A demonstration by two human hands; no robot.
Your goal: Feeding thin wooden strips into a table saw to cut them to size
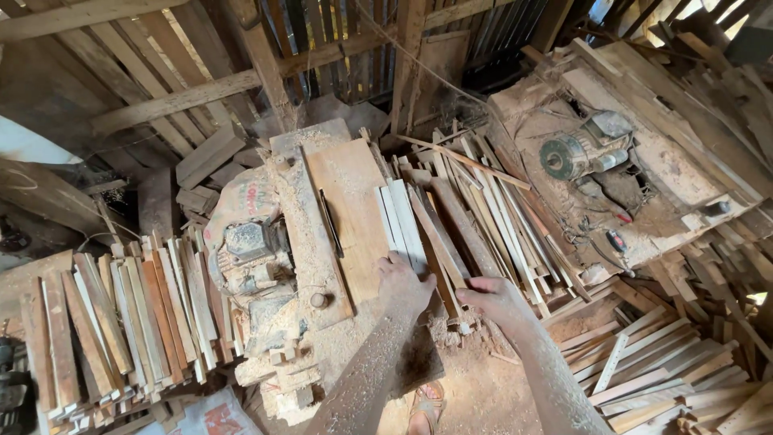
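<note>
Head view, looking down: we have both hands at the near end of a loose bundle of thin wooden slats (pixel 439 221) that leans against the right edge of a sawdust-covered saw table (pixel 346 213). Our left hand (pixel 403 283) rests palm down where the pale slats (pixel 401 221) meet the table's near corner, fingers curled over the slat ends; we cannot tell whether it truly grips one. Our right hand (pixel 495 296) sits just to the right of it, thumb and fingers closed around the near end of a darker slat (pixel 451 221). Both forearms are dusted with sawdust.

A narrow slot with a dark blade (pixel 330 221) runs along the table top. To the left of the table, a dusty motor (pixel 245 242) sits among wood scraps, and farther left a stack of short boards (pixel 129 314) leans in a row. To the far right, a second machine with a grey motor (pixel 584 149) lies on a plank bed. More cut strips (pixel 660 370) pile up on the near right. A sandalled foot (pixel 427 403) shows below on the sawdust floor.
</note>
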